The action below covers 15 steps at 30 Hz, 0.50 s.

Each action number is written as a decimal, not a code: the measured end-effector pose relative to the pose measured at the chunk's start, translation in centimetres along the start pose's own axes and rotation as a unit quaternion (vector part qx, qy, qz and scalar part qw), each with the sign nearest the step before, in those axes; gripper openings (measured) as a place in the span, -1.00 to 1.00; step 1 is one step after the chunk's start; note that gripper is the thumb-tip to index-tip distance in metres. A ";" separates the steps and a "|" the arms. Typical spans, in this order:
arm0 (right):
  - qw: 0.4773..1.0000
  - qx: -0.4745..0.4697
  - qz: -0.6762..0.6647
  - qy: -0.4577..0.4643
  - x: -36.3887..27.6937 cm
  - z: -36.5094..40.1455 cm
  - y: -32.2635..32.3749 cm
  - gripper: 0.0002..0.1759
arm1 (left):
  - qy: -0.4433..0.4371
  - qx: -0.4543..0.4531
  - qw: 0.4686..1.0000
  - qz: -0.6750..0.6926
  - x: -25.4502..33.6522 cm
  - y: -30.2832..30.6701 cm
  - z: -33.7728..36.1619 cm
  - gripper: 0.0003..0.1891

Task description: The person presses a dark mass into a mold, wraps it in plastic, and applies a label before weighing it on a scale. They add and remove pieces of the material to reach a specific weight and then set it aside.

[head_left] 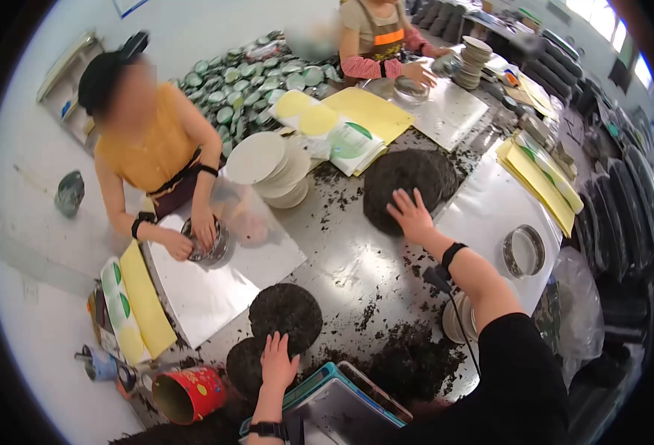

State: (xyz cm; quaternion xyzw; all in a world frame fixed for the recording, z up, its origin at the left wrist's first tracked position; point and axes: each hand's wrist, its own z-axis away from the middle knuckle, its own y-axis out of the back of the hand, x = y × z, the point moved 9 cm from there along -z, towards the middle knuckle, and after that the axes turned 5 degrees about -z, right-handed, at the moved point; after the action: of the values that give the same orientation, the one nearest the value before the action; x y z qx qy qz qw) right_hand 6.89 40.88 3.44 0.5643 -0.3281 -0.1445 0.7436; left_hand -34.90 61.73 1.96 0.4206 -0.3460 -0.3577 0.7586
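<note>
White discs (pixel 256 157) stack far left; a ring (pixel 508 254) lies right, a teal-edged tray (pixel 342 408) just beside my left hand (pixel 277 365), fingers parted on near dark discs (pixel 286 311). My right hand (pixel 414 215) spreads over the far dark slab (pixel 403 174). All lie flat, roundish.

"What sort of place is this?"

"A workshop, by its looks. Dark brown crumbs (pixel 412 360) litter the shiny grey metal worktable (pixel 338 259) around the person's right hand (pixel 413 215). One co-worker in a mustard-yellow top (pixel 145 144) handles things left of that hand, another in a dark apron (pixel 382 41) beyond it."

"Anything suggesting quantity work?"

"Past the hand, leftward, a heap of round green-and-white packages (pixel 249 93); nearer it, stacked round off-white discs (pixel 256 158). To its right, rows of bulky black bags (pixel 625 200)."
</note>
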 end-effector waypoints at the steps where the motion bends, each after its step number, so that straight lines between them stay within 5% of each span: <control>1: 0.999 0.035 -0.018 -0.022 1.7 -0.2 1.2 -0.25 | -0.006 0.025 1.000 0.011 0.2 1.3 0.8 -0.31; 4: 0.992 0.094 -0.079 -0.019 1.1 1.3 4.1 -0.24 | -0.012 0.087 0.994 0.070 1.6 5.0 4.4 -0.40; 6: 0.976 0.002 -0.218 0.004 -3.4 3.3 1.1 -0.28 | 0.009 0.110 0.989 0.100 2.3 5.1 6.6 -0.42; 9: 0.921 -0.190 -0.272 0.203 -12.2 11.4 1.4 -0.30 | 0.016 0.201 0.977 0.072 6.8 3.7 11.5 -0.40; 12: 0.895 -0.150 -0.378 0.183 -13.8 17.7 5.4 -0.32 | -0.124 0.104 0.987 0.013 15.7 -0.9 16.8 -0.23; 13: 0.894 -0.138 -0.392 0.168 -13.8 19.0 5.2 -0.33 | -0.194 0.013 0.978 0.071 19.1 -0.8 18.5 -0.26; 15: 0.891 -0.137 -0.412 0.136 -13.9 21.6 5.1 -0.31 | -0.300 -0.020 0.926 0.228 21.8 -2.2 22.3 -0.38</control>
State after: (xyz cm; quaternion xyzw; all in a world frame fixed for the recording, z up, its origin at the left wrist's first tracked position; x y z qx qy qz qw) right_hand -18.24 34.55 6.88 0.5552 0.0608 -0.4034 0.7248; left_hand -42.91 34.00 14.01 0.1884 -0.6370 -0.2913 0.6884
